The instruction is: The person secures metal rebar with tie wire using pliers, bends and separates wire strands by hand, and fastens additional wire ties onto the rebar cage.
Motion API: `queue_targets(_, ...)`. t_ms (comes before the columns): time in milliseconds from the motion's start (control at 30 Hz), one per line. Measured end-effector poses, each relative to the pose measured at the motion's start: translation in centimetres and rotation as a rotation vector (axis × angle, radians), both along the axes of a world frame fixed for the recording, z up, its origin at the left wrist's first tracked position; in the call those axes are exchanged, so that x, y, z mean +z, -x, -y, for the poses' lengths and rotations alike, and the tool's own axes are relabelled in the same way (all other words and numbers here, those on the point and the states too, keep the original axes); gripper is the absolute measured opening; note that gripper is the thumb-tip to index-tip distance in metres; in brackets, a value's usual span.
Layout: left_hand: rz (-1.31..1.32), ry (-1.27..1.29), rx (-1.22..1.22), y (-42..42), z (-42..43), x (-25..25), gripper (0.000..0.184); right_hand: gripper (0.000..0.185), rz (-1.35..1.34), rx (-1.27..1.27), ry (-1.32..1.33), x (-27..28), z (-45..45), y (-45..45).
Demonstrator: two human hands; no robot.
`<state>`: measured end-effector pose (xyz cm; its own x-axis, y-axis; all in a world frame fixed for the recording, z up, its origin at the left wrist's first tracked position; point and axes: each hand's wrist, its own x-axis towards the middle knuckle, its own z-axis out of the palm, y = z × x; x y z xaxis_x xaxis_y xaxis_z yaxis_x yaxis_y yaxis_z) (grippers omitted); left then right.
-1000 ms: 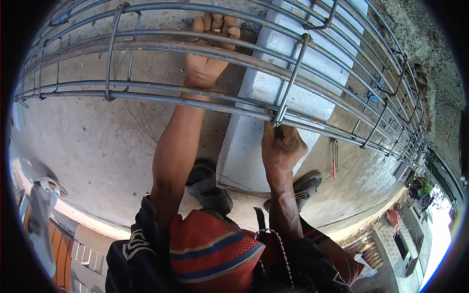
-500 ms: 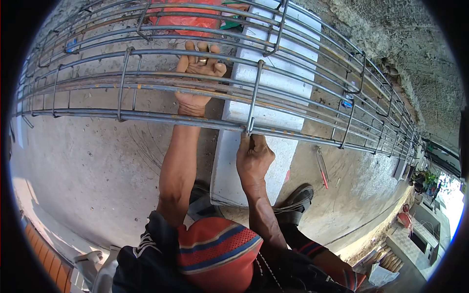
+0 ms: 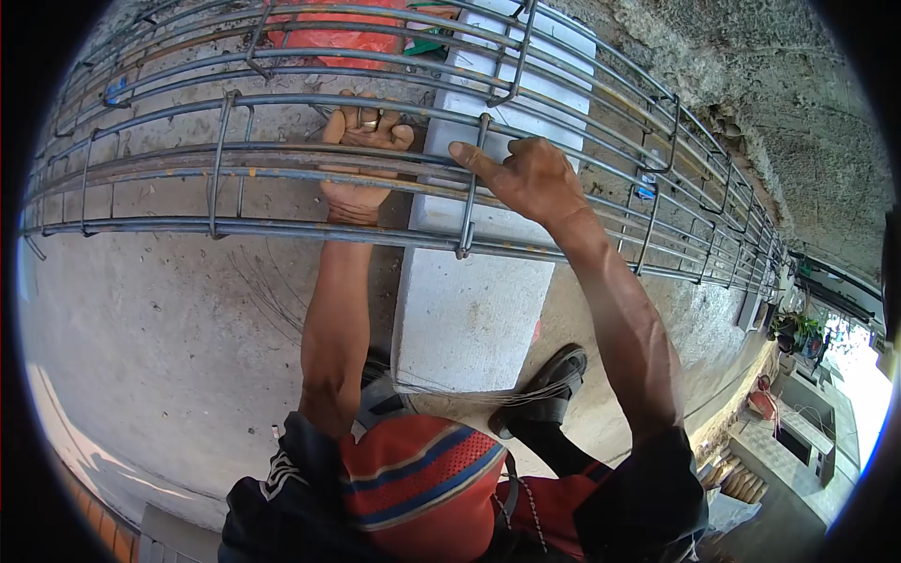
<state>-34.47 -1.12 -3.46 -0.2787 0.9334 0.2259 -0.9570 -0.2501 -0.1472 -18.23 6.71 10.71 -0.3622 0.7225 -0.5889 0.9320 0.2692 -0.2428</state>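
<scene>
A long rebar cage (image 3: pixel 122 226) of steel bars and bent stirrups stretches across the upper part of the head view. From below, my left hand (image 3: pixel 364 155) reaches in among its bars, palm up, fingers curled by an upper bar; a ring shows on one finger. Over the bars to the right of a stirrup (image 3: pixel 476 178) is my right hand (image 3: pixel 542 178), its fingers bent down round the bars and its thumb pointing left. The bars hide part of my left palm. Whether my right fingers also hold something small cannot be seen.
A long white foam block (image 3: pixel 469 324) lies under the cage. Thin wires (image 3: pixel 441 389) run across its near end, close to my sandal (image 3: pixel 554 389). Red plastic (image 3: pixel 333 42) lies beyond the cage, and a rough wall (image 3: pixel 751 84) rises at the upper right.
My right hand has moved up from below the stirrup's lower end onto the upper bars. My left hand stays under the cage, its fingers more curled. The view has shifted slightly right.
</scene>
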Motion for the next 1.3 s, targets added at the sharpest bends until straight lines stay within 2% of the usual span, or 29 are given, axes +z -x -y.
queue_targets(100,0.009,-0.037,-0.005,0.0,-0.2,-0.2,0.030,0.059,-0.045,-0.075,-0.030,-1.4,0.4,0.4)
queue_targets(267,-0.009,0.101,0.034,-0.2,0.2,0.6,0.028,0.039,-0.270,-0.171,-0.114,-2.3,0.8,1.0)
queue_targets(367,-0.007,0.013,0.024,-0.2,0.0,0.7,0.028,0.039,-0.269,-0.254,-0.040,-2.7,0.5,1.1)
queue_targets(600,0.067,0.048,0.006,-0.2,0.3,0.7,0.029,0.035,-0.302,-0.357,0.072,-2.4,0.5,1.4)
queue_targets(700,0.043,-0.051,-0.002,-0.1,-0.1,0.2,0.029,0.022,-0.456,-0.518,0.151,-1.7,1.0,1.7)
queue_targets(900,0.055,-0.018,0.002,-0.2,0.2,0.1,0.028,0.021,-0.397,-0.512,0.221,-0.7,0.9,1.9)
queue_targets(1033,0.063,-0.045,-0.024,-0.1,0.0,0.0,0.028,0.022,-0.402,-0.446,0.218,-2.0,0.6,1.2)
queue_targets(1167,0.072,-0.012,0.020,-0.4,0.2,-0.6,0.031,0.032,-0.303,-0.364,0.199,-1.9,0.1,1.0)
queue_targets(1233,0.025,0.130,0.080,0.1,1.2,-1.7,0.034,0.047,-0.295,-0.308,0.296,-0.4,0.0,1.0)
queue_targets(1300,-0.035,0.263,0.144,0.8,2.1,-3.0,0.038,0.059,-0.271,-0.211,0.256,-0.2,0.2,0.5)
